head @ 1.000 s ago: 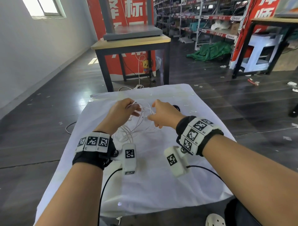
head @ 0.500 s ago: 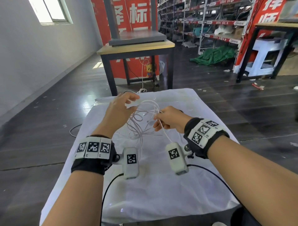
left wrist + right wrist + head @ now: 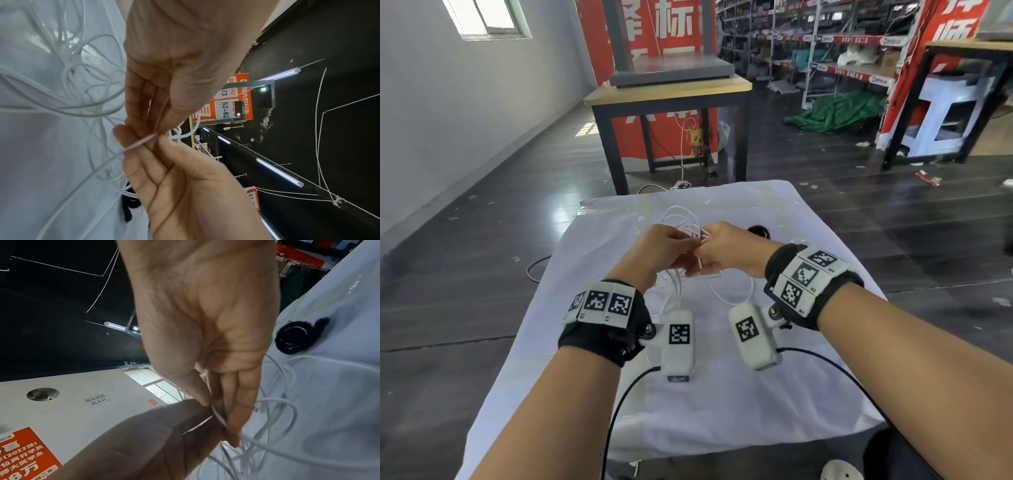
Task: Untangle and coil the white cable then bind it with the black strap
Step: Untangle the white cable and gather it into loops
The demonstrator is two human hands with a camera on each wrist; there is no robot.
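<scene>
The white cable (image 3: 681, 216) is a loose tangle of thin loops on the white cloth, partly lifted between my hands. My left hand (image 3: 688, 245) and right hand (image 3: 705, 253) meet fingertip to fingertip above the table's middle. In the left wrist view my left hand (image 3: 158, 133) pinches a strand of the cable (image 3: 72, 81). The right wrist view has my right hand (image 3: 211, 407) pinching the cable (image 3: 277, 410) between thumb and forefinger. The black strap (image 3: 756, 229) lies rolled up on the cloth just beyond my right hand, also visible as strap (image 3: 296, 337) and strap (image 3: 127, 207).
The small table (image 3: 825, 394) is covered in white cloth, with dark floor dropping off on all sides. A wooden table (image 3: 667, 92) bearing a grey slab stands just beyond. Another cable (image 3: 534, 270) lies on the floor at the left. Shelving fills the back right.
My hands were apart, the left raised with a strand and the right lower. They have come together at the tangle and now pinch the cable at nearly the same spot.
</scene>
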